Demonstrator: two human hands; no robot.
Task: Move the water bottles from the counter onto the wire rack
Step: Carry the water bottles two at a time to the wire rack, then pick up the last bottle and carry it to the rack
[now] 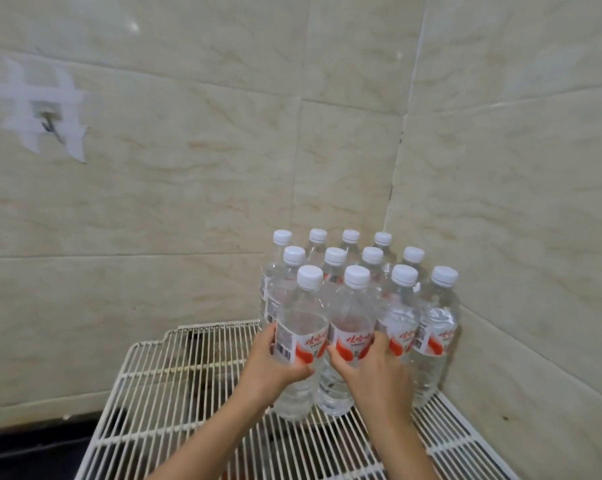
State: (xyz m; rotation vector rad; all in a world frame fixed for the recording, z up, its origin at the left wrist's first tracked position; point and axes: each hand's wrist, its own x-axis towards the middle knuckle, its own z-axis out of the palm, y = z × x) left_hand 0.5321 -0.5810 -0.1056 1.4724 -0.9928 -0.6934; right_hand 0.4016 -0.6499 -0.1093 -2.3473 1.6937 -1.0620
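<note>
Several clear water bottles with white caps and red-and-white labels stand in rows on a white wire rack (161, 386), packed into the tiled corner. My left hand (272, 365) wraps the front-left bottle (301, 317) at its label. My right hand (372, 372) grips the bottle beside it (353, 313), also at the label. Both bottles stand upright with their bases on the rack wires. Two more front-row bottles (434, 327) stand to the right, against the side wall.
Beige tiled walls close in behind and on the right. A metal hook (48, 124) on white tape is fixed to the left wall. The rack's left half holds nothing. A dark floor strip (33, 438) shows below the rack at the left.
</note>
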